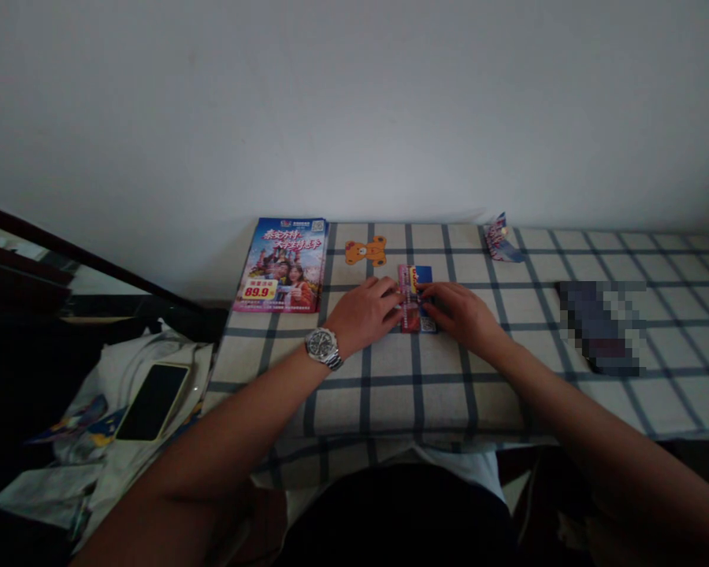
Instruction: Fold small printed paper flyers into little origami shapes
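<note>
A small folded flyer (410,321), printed in pink, blue and yellow, lies on the checked tablecloth in front of me. My left hand (363,313), with a metal watch (324,348) on its wrist, has its bent fingertips at the flyer's left edge. From the other side, the curled fingers and thumb of my right hand (464,315) grip its right edge. To the left lies a stack of flat, unfolded flyers (280,268) with bright print. Just beyond my left hand is a brown bear picture (366,250).
A folded paper piece (504,240) stands near the wall at the back right. A dark, pixel-blurred object (599,327) lies at the right on the checked cloth (525,307). At lower left, a phone (154,402) rests on a pale bag or cloth. The wall borders the far edge.
</note>
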Demonstrator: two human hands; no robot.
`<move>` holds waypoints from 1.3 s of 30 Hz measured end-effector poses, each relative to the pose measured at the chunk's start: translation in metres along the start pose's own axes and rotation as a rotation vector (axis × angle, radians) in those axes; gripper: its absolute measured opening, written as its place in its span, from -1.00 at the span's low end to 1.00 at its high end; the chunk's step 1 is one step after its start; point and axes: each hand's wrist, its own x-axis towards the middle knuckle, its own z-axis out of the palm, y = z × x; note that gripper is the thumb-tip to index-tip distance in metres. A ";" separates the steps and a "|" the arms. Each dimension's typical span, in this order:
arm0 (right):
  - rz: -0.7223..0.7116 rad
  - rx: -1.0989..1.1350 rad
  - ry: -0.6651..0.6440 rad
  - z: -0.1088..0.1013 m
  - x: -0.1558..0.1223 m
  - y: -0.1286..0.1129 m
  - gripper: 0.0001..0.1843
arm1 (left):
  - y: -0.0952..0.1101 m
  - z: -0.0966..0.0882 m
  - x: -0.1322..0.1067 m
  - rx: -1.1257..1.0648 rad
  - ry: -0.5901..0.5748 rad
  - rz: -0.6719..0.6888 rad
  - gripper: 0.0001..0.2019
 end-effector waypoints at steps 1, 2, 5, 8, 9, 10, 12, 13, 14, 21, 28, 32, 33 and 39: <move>0.009 -0.005 0.007 0.001 0.001 0.000 -0.86 | 0.001 0.000 0.000 -0.001 0.002 -0.004 -0.74; 0.017 -0.012 0.012 0.002 0.002 0.000 -0.90 | 0.001 0.000 0.000 -0.002 0.003 -0.010 -0.73; 0.033 -0.032 0.028 0.005 0.007 0.000 -0.94 | 0.003 0.000 0.000 -0.005 -0.001 -0.023 -0.72; 0.047 -0.052 0.052 0.007 0.011 0.001 -0.96 | 0.003 -0.001 0.001 -0.012 -0.010 -0.029 -0.72; 0.053 -0.060 0.057 0.008 0.013 0.001 -0.96 | 0.003 -0.001 0.001 -0.015 -0.012 -0.030 -0.72; 0.060 -0.070 0.060 0.008 0.015 0.001 -0.96 | 0.003 -0.001 0.001 -0.017 -0.012 -0.031 -0.72; 0.067 -0.091 0.062 0.008 0.018 0.001 -0.96 | 0.003 -0.001 0.001 -0.020 -0.005 -0.032 -0.71; 0.064 -0.101 0.063 0.008 0.019 0.000 -0.95 | 0.003 -0.001 0.001 -0.021 -0.001 -0.033 -0.71; 0.060 -0.110 0.061 0.007 0.020 -0.001 -0.94 | 0.003 0.000 0.001 -0.024 0.003 -0.035 -0.71; 0.041 -0.150 -0.008 -0.001 0.024 -0.003 -0.96 | 0.003 0.001 0.000 -0.031 -0.003 -0.050 -0.71; -0.006 -0.189 -0.066 -0.008 0.019 -0.004 -0.87 | 0.003 0.002 0.000 -0.029 -0.003 -0.052 -0.71; -0.022 -0.222 -0.090 -0.011 0.015 -0.009 -0.79 | 0.003 0.004 0.000 -0.035 0.012 -0.057 -0.71; -0.026 -0.233 -0.100 -0.012 0.013 -0.011 -0.77 | 0.003 0.004 0.000 -0.036 0.013 -0.056 -0.72; -0.051 -0.250 -0.149 -0.017 0.005 -0.018 -0.59 | 0.003 0.004 0.000 -0.037 0.017 -0.063 -0.72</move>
